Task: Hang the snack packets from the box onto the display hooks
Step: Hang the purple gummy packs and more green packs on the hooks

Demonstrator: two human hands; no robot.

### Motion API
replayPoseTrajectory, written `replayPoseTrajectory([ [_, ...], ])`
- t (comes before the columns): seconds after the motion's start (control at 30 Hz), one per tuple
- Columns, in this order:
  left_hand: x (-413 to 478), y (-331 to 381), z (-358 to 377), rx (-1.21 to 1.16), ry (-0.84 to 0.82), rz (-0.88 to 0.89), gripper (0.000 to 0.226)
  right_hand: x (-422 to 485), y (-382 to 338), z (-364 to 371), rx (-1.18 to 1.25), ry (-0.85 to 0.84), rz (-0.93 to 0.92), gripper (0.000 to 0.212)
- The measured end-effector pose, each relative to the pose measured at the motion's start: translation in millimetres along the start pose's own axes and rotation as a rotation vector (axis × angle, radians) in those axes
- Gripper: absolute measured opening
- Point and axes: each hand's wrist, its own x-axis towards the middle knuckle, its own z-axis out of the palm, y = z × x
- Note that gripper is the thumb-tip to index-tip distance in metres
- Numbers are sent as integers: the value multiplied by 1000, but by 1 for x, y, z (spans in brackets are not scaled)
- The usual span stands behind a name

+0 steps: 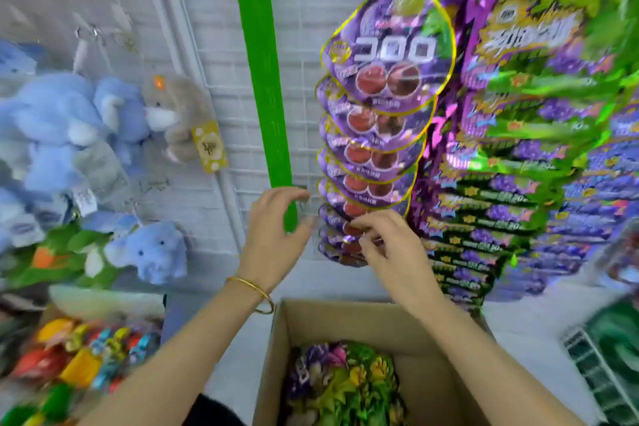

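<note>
A column of purple grape gummy packets (383, 79) hangs on the white wire grid (304, 28). My right hand (387, 245) pinches the lowest purple packets (337, 242) of that column near their left edge. My left hand (276, 228) hovers just left of them with fingers apart and curled, holding nothing, close to a small hook (306, 209) on the grid. An open cardboard box (345, 318) sits below my arms, holding purple and green snack packets (345, 384).
Rows of green and purple packets (518, 149) hang to the right. Blue and grey plush toys (86, 121) hang on the left panel. A green post (266, 62) runs down the grid. Colourful sweets (79, 356) lie lower left, a green wire basket (612, 356) lower right.
</note>
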Motion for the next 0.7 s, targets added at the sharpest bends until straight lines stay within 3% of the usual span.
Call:
replayPoseTrajectory([
  [0.13, -76, -60, 19, -1, -184, -301, 47, -84, 60, 95, 43, -423, 385, 22],
  [0.23, -94, -91, 24, 18, -192, -407, 36, -125, 87, 150, 134, -553, 621, 16],
  [0.5, -88, -124, 15, -65, -154, -478, 30, -148, 120, 256, 200, -587, 995, 29],
  [0.6, -84, -129, 15, -77, -143, -488, 27, -146, 123, 271, 320, -487, 1162, 35],
  [0.7, -80, -133, 19, -79, -146, -483, 26, -142, 119, 259, 367, -275, 1095, 26],
])
